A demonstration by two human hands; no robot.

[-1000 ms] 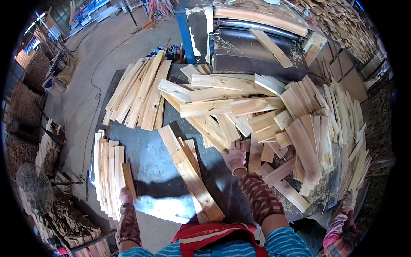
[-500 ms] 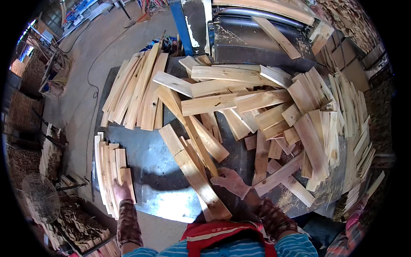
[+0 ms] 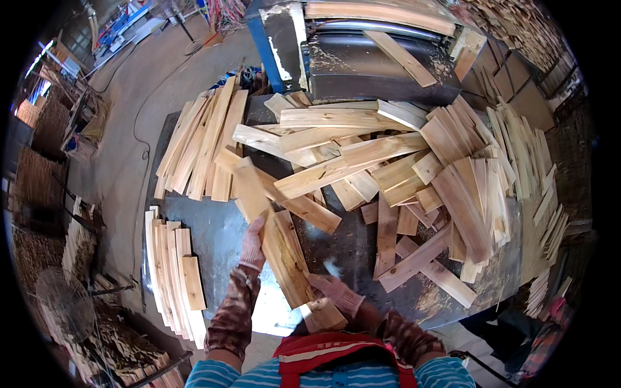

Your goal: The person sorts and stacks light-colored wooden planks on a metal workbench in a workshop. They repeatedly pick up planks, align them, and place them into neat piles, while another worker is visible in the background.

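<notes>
A pale wooden board (image 3: 283, 265) is tilted up over the near middle of the dark metal table (image 3: 220, 239). My left hand (image 3: 253, 243), in a light glove, is closed on its left edge. At the board's lower right edge my gloved right hand (image 3: 336, 293) grips it, with part of the fingers hidden. Beneath it lie other boards, among them a short board end (image 3: 322, 315) near my apron. To the left, a row of narrow strips (image 3: 173, 271) lies side by side, untouched.
A large heap of mixed boards (image 3: 381, 155) covers the table's middle and right. Long boards (image 3: 204, 142) lie at the far left. Behind stands a machine with a roller (image 3: 381, 58), a board resting on it. A fan (image 3: 65, 304) stands at the left on the floor.
My left hand has left the strip row and moved right onto the board. The board has been raised and turned. My right hand has shifted slightly down and nearer.
</notes>
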